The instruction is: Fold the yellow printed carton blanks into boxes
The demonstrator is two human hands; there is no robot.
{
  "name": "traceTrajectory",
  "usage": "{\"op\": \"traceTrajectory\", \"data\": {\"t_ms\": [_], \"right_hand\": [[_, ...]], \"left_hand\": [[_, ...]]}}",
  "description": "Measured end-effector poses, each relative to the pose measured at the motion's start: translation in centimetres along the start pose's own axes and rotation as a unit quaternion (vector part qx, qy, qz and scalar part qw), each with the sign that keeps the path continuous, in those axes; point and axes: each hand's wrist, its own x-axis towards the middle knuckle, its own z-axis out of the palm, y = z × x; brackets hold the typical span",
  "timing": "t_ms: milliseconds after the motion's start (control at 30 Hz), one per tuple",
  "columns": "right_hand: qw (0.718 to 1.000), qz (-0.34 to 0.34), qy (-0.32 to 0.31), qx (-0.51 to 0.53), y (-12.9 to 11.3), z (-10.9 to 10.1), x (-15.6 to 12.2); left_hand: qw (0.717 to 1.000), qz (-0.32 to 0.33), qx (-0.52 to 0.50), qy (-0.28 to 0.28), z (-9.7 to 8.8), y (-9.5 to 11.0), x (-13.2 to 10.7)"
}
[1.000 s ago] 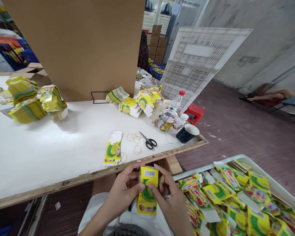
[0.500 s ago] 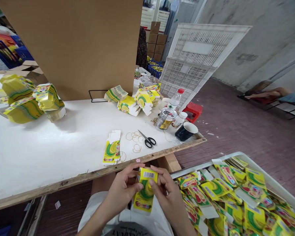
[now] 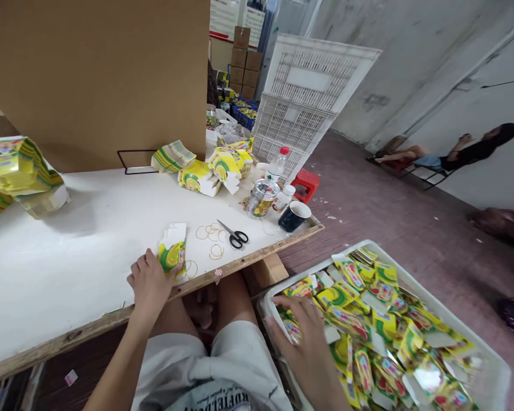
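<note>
Observed left hand (image 3: 149,284) at flat cartons (image 3: 170,254) remaining left of scissors (image 3: 233,234), with grip unclear, and spread right hand (image 3: 306,337) above tub (image 3: 499,368), already heaped with loose cartons (image 3: 384,325), right of scissors.

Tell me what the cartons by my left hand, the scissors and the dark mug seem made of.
Cartons: likely thin printed card, smooth, from the flat white flaps. Scissors: apparently metal blades, being thin and grey; handles probably black plastic. Dark mug: perhaps glazed ceramic or enamel, smooth-looking, dark outside, pale inside.
</note>
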Motion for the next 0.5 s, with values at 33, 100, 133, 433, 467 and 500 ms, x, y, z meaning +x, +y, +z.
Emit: {"op": "traceTrajectory", "data": {"t_ms": [33, 100, 133, 433, 467, 500], "right_hand": [[0.999, 0.006, -0.028, 0.031, -0.9, 0.8, 0.0], [0.994, 0.02, -0.077, 0.078, -2.8, 2.4, 0.3], [0.99, 0.025, -0.095, 0.097, -3.7, 3.0, 0.5], [0.975, 0.028, -0.13, 0.178, -5.7, 4.5, 0.8], [0.975, 0.026, -0.129, 0.179, -5.7, 4.5, 0.7], [0.975, 0.023, -0.127, 0.18, -5.7, 4.6, 0.7]], "left_hand": [[1.0, -0.005, 0.004, -0.008, 0.1, -0.3, 0.3], [1.0, -0.003, -0.001, -0.028, 0.2, -0.6, 0.6], [0.999, -0.003, -0.005, -0.04, 0.2, -0.8, 0.7], [0.993, -0.066, -0.082, -0.055, -0.4, -1.6, 2.5], [0.991, -0.068, -0.104, -0.055, -0.5, -1.6, 2.7], [0.988, -0.068, -0.13, -0.054, -0.8, -1.6, 2.7]]}}
